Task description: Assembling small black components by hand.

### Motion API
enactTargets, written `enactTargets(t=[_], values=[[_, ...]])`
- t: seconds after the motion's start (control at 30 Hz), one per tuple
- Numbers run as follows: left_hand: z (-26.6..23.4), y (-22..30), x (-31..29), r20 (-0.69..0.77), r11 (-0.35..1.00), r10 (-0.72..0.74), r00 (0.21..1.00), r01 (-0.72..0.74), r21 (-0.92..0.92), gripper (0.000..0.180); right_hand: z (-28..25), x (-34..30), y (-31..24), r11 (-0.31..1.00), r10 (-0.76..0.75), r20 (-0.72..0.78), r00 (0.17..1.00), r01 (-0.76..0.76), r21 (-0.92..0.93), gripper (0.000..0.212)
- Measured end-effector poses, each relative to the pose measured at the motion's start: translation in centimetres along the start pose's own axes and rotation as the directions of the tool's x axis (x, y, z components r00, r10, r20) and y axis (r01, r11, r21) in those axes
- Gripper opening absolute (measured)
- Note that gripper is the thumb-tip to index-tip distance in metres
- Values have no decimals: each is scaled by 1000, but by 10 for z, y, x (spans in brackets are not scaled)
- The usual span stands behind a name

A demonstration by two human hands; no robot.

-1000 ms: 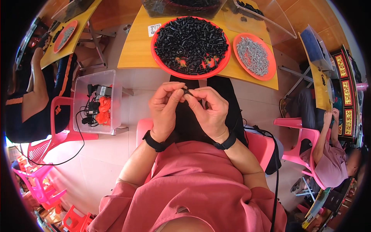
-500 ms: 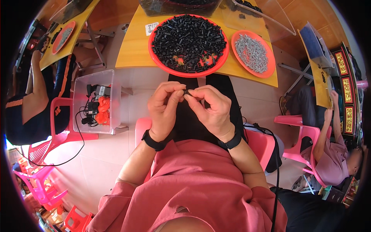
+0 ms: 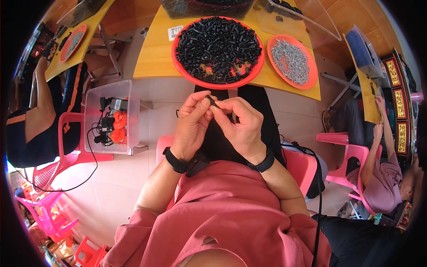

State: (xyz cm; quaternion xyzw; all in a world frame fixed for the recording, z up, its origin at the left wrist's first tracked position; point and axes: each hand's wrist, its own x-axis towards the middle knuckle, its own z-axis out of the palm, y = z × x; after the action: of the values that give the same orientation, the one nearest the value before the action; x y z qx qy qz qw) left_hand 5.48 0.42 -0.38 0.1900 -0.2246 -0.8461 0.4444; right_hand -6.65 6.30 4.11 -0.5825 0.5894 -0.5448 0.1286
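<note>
Above my lap my two hands meet, fingertip to fingertip, around a small black piece (image 3: 212, 102). My left hand (image 3: 190, 124) pinches it between thumb and fingers. From the other side, the thumb and forefinger of my right hand (image 3: 243, 127) close on it too. The fingers cover much of the piece, so its full shape is hidden. Just beyond my hands stands a round red tray (image 3: 218, 85) heaped with short black tube-like parts (image 3: 218, 49). An orange plate (image 3: 313, 73) beside it on the right holds many small silver screw-like pieces (image 3: 290, 61).
Both trays rest on a yellow table (image 3: 151, 58), with a dark-filled clear bin (image 3: 204, 11) behind. At left a clear plastic box (image 3: 91, 111) holds black devices, cables and orange bags. Co-workers sit at yellow tables on both sides. A black cable (image 3: 319, 209) runs down my right.
My left hand has turned and tilted at the wrist, and more of the black piece shows between the fingertips. The right-hand co-worker's far hand has moved up along the table.
</note>
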Motion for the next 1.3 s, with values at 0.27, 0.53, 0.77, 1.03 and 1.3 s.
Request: enactTargets(t=[0.27,0.53,0.77,1.03,1.3], values=[[-2,1,0,13,998,46,999,-47,30,17,0,0,-2,999,38,4,999,-38,20,10],[4,2,-2,32,984,123,992,-126,123,17,1,-4,-2,953,213,29,977,-214,214,10],[8,2,-5,8,949,194,981,-189,250,18,6,-5,-1,981,129,-23,991,-124,147,10],[3,3,-4,11,982,10,1000,-12,189,18,-19,14,-2,999,-7,167,986,-1,47,32],[11,10,-3,140,945,-259,956,221,240,22,-35,22,7,981,-178,315,932,195,-22,37]])
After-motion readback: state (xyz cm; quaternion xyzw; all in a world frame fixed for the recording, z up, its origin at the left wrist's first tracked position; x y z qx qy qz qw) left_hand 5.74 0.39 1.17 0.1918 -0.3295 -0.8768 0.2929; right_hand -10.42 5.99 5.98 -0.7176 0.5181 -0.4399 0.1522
